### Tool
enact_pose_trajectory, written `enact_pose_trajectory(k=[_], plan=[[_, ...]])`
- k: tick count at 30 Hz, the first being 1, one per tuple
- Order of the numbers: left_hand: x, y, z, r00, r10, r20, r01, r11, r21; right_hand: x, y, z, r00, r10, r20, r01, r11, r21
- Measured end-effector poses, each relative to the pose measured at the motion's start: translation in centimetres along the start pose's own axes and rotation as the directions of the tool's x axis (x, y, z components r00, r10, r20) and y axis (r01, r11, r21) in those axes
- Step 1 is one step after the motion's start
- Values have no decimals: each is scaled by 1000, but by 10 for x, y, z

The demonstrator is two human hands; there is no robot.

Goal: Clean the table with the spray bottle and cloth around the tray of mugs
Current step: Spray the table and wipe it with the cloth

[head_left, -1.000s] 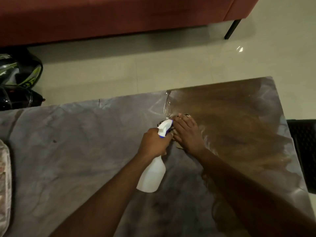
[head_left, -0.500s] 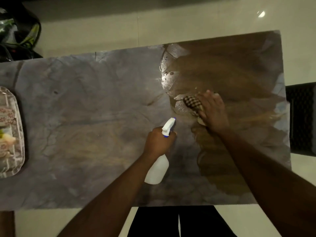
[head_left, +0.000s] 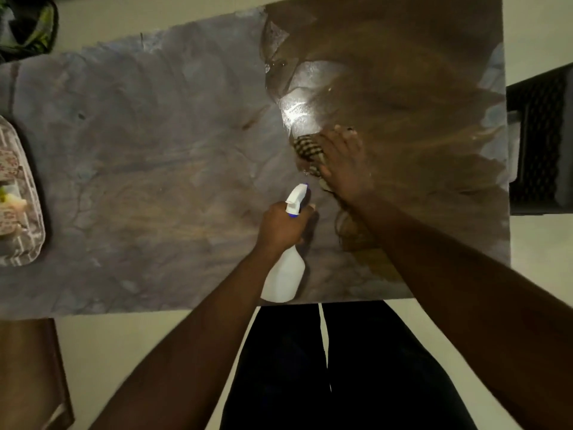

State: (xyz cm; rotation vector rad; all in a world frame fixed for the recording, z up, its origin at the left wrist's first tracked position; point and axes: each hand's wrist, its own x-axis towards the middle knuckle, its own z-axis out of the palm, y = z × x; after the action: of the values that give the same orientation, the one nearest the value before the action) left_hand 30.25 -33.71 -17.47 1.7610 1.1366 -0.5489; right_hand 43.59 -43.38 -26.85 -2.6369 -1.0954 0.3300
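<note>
My left hand [head_left: 283,226] grips the neck of a white spray bottle [head_left: 285,276] with a blue-trimmed nozzle, held tilted over the near part of the marbled table [head_left: 148,144]. Just beyond it my right hand [head_left: 344,164] presses flat on a checked cloth [head_left: 305,148], which shows at its left side. A wet, shiny patch [head_left: 297,111] lies on the table right above the cloth. The tray of mugs [head_left: 23,240] is cut off at the left edge, far from both hands.
A dark perforated crate or chair [head_left: 541,141] stands off the table's right end. Helmets [head_left: 29,24] lie on the floor at the top left. A brown piece of furniture [head_left: 31,373] sits at the bottom left. My dark trousers [head_left: 341,367] are against the near table edge.
The view has tilted down, so the table's near edge and my legs show. My right hand has slid the cloth right and nearer; the left hand with the bottle has drawn back.
</note>
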Motion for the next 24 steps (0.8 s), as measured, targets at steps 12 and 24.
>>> enact_pose_trajectory(k=[12,24], plan=[[-41,-55,34,994,-46,-98,45,999,-8,-82,-18,30,993,-118,3,118,989,-87],[-67,-118,26,999,-48,-9,47,998,-35,-141,-60,46,991,102,-83,-103,995,-16]])
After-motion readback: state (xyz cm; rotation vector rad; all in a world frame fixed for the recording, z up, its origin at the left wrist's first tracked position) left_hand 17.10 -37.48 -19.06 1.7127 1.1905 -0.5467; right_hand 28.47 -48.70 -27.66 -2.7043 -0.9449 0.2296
